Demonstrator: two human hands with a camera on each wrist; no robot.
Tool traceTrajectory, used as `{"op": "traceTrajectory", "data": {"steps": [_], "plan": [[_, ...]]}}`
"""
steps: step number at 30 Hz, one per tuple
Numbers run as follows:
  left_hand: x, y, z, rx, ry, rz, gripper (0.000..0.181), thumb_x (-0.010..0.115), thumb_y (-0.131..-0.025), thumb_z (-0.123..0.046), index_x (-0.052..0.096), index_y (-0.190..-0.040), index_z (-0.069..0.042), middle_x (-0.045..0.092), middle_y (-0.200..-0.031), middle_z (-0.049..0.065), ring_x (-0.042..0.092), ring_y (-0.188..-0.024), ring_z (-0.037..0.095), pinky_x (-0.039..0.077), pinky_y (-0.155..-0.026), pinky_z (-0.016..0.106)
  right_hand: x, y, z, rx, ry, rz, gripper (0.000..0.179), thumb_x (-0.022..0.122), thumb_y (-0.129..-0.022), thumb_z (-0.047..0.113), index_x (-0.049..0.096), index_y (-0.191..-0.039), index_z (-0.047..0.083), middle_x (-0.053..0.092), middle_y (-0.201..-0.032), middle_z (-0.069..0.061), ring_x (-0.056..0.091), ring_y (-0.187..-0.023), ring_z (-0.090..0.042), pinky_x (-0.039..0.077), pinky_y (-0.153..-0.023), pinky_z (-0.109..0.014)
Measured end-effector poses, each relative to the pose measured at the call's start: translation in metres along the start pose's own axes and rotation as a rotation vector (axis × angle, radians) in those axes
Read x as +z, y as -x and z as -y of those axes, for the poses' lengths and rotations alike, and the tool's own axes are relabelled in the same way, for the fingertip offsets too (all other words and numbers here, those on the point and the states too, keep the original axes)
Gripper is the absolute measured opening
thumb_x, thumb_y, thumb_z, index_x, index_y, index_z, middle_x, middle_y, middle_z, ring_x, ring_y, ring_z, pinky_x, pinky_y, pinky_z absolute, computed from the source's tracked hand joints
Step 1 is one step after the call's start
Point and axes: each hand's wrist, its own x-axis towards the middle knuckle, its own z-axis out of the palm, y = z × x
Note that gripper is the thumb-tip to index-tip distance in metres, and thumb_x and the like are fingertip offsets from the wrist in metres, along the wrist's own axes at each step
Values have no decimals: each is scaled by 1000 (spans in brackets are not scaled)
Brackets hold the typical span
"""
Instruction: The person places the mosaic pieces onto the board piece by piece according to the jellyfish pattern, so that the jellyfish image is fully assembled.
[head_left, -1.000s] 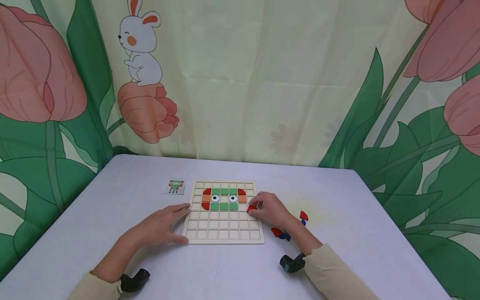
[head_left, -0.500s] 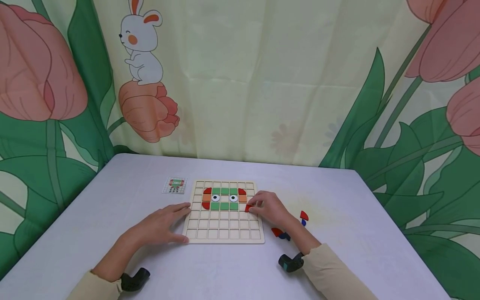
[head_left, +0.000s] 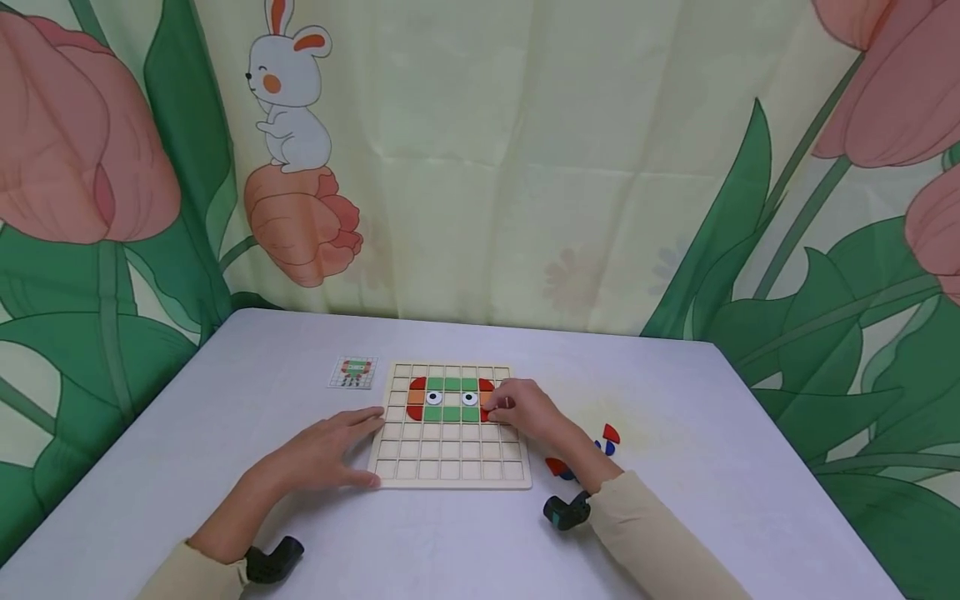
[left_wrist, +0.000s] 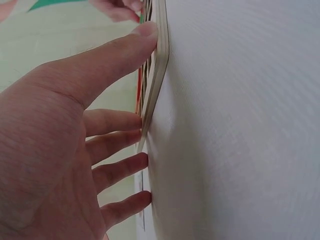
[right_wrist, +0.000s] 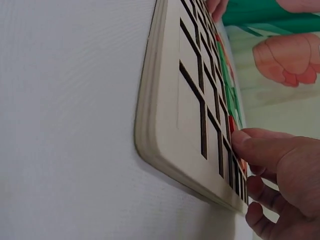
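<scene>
A wooden grid board [head_left: 450, 472] lies on the table, with green, orange and red pieces and two eye tiles set in its upper cells. My left hand [head_left: 327, 450] rests against the board's left side, thumb at the near corner and fingers spread along the edge. In the left wrist view the thumb [left_wrist: 115, 59] touches the rim. My right hand [head_left: 528, 412] reaches over the board's right side and pinches a red quarter-circle piece [head_left: 484, 415] at a cell below the orange tile. The right wrist view shows the thumb against this red piece [right_wrist: 232, 124]; the fingers partly hide it.
A small picture card [head_left: 352, 372] lies beyond the board's left corner. Right of the board are loose red pieces [head_left: 611, 433] and blue pieces [head_left: 610, 448], some partly behind the right forearm. A patterned curtain [head_left: 480, 167] hangs behind the table.
My right hand has moved left with the red quarter-circle piece, from the board's right margin to the cell under the orange tile. The left hand stays at the board's edge.
</scene>
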Motion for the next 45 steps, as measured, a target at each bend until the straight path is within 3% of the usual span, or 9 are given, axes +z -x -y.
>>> {"op": "traceTrajectory", "data": {"steps": [11,26,38,45], "plan": [[1,0,-1,-1,-6,-8,90,78,-71,-58,49,-142,-11,39,-154,6,38,-139,35,37,-106,59,0,3,-2,2,-55,-6,22,74,-85,13,75,-106,16,56,-78,0,49,-78,-16,41,-61,-22],[4,-5,0,15,-27,-4,90,76,-72,-59,48,-143,-11,38,-154,5,38,-140,33,37,-107,58,-13,20,-20,-7,-72,-80,17,74,-85,12,74,-102,15,56,-76,2,51,-78,-15,45,-64,-21],[3,1,-1,5,-10,3,89,77,-72,-57,48,-142,-10,39,-154,7,38,-139,35,38,-106,59,-22,38,-32,78,-20,-108,19,75,-83,13,74,-101,17,60,-80,4,53,-80,-14,49,-66,-21],[2,0,-2,11,-18,-5,90,76,-72,-58,48,-143,-10,38,-154,6,38,-140,34,37,-106,59,-36,48,-41,71,-12,-116,19,74,-84,13,73,-103,15,64,-85,2,54,-83,-15,50,-66,-21]]}}
